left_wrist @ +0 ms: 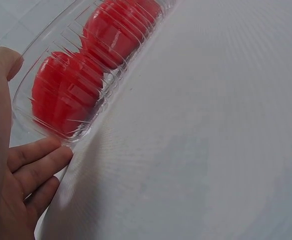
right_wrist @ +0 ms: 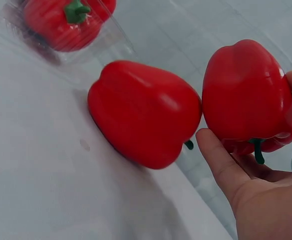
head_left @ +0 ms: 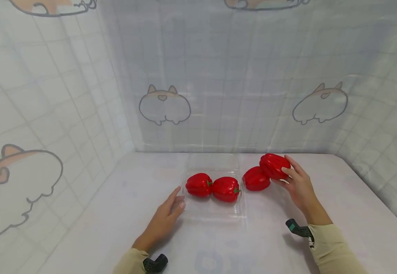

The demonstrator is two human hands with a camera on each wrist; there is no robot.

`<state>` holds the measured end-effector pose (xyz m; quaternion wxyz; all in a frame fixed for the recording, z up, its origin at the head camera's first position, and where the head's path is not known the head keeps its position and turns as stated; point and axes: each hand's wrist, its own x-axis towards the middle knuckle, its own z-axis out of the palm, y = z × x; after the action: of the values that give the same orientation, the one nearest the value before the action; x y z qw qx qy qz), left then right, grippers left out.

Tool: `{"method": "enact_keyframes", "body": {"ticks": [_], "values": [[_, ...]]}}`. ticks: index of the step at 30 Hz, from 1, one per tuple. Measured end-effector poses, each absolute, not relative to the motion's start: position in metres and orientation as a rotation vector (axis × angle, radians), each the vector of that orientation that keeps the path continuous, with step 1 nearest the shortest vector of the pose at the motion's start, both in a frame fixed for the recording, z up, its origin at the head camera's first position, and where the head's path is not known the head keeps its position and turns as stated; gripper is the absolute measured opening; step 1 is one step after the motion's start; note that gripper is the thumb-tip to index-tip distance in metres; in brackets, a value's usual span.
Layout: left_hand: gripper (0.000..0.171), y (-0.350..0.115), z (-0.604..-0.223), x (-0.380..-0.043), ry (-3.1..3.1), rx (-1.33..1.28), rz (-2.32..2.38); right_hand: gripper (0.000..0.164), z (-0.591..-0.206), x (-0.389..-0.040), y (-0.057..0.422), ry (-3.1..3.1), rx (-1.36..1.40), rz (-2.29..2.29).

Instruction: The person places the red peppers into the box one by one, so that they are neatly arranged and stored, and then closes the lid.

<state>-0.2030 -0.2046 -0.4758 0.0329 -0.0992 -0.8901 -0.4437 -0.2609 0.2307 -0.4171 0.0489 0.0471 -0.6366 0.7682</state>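
My right hand (head_left: 300, 187) grips a red bell pepper (head_left: 274, 166) between thumb and fingers. In the right wrist view the held bell pepper (right_wrist: 250, 95) has its green stem downward. Another bell pepper (head_left: 255, 179) lies on the table just left of it, and the two look in contact. Two more peppers, a left one (head_left: 198, 185) and a right one (head_left: 226, 189), lie side by side in a clear plastic container (head_left: 215, 211). At the container's left side is my left hand (head_left: 164, 220); in the left wrist view its fingertips (left_wrist: 63, 154) touch the container's end, fingers fairly straight.
A white table (head_left: 116, 213) carries everything. The container's transparent lid (head_left: 213, 161) lies folded back behind it. A pale sheet (head_left: 219, 121) with a grid and cartoon animals hangs at the back and both sides. Dark devices are strapped to both wrists.
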Motion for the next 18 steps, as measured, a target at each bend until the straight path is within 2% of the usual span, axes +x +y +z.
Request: {"method": "enact_keyframes", "body": {"ticks": [10, 18], "values": [[0.064, -0.203, -0.474, -0.205, -2.747, -0.301, -1.369, 0.072, -0.414, -0.261, 0.228, -1.898, 0.235, 2.361], [0.065, -0.204, -0.475, -0.203, -2.746, -0.302, -1.371, 0.08, -0.406, -0.258, 0.228, -2.082, 0.31, 2.192]]}}
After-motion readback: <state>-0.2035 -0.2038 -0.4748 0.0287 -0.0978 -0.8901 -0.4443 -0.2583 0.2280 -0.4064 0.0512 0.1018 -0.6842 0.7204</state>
